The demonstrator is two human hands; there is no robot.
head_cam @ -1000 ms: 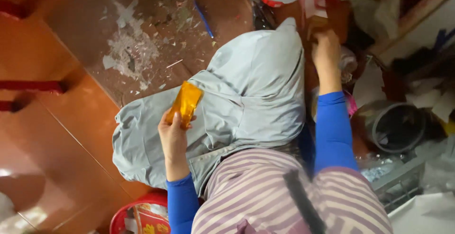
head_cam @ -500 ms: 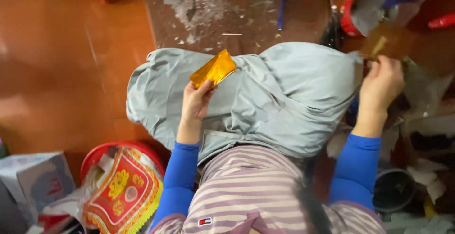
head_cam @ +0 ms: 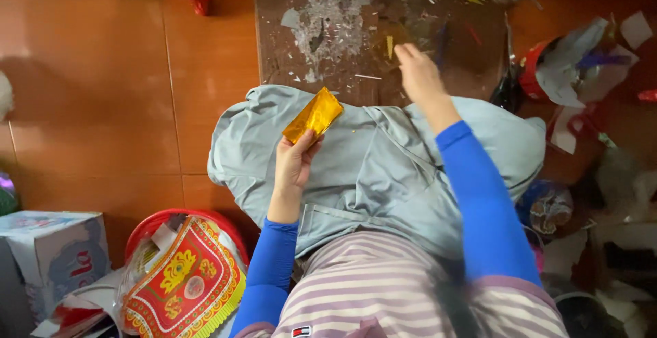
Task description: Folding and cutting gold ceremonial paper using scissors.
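The left hand (head_cam: 293,163) held a folded gold foil piece (head_cam: 313,115), with the grip clamped on its lower end between thumb and fingers. The foil piece stood tilted above a grey cloth (head_cam: 383,167) that covered the person's lap. The right hand (head_cam: 419,74) reached forward over the dark bench (head_cam: 369,23); its fingers were partly curled, and the blur made it impossible to tell whether the grip held anything. Torn silver scraps (head_cam: 327,23) lay scattered on the bench surface, near the right hand. The far edge of the bench was cut off by the top of the frame.

A red basket (head_cam: 161,223) stood on the floor beside the left arm, largely hidden by a red and yellow printed paper (head_cam: 188,280) lying across it. A cardboard box (head_cam: 55,252) sat at the lower left, partly out of frame. The clutter at the right edge was too blurred to identify.
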